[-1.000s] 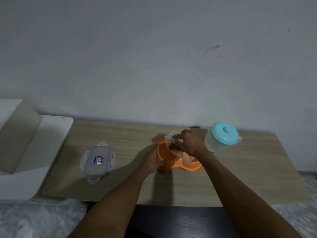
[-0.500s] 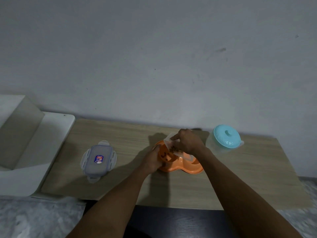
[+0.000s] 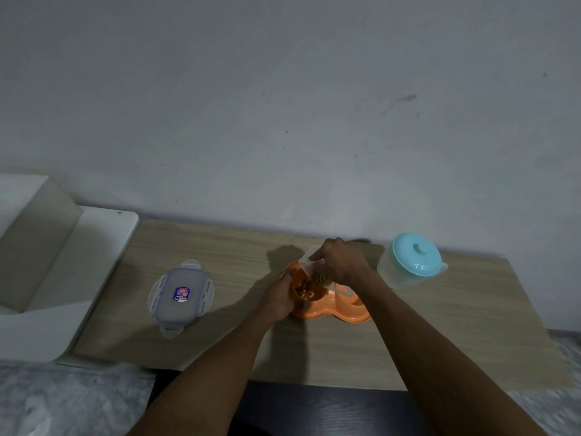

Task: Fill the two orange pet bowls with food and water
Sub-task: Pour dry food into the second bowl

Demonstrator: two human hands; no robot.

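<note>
An orange double pet bowl (image 3: 330, 313) sits mid-table. My left hand (image 3: 278, 295) grips its left rim. My right hand (image 3: 341, 264) holds a clear plastic food container (image 3: 309, 258) tipped steeply over the left bowl. Brown kibble (image 3: 306, 289) is falling from it and lies in a small heap in that bowl. The right bowl is mostly hidden under my right wrist. A clear water jug with a light blue lid (image 3: 415, 259) stands upright just right of the bowls.
The container's clear lid (image 3: 180, 294), with clip flaps and a small label, lies flat on the wooden table (image 3: 440, 335) at the left. A white moulded unit (image 3: 72, 256) abuts the table's left end. A grey wall rises behind.
The container has tipped further and more kibble has dropped into the left bowl. Both hands stay at the bowl. The view has shifted slightly.
</note>
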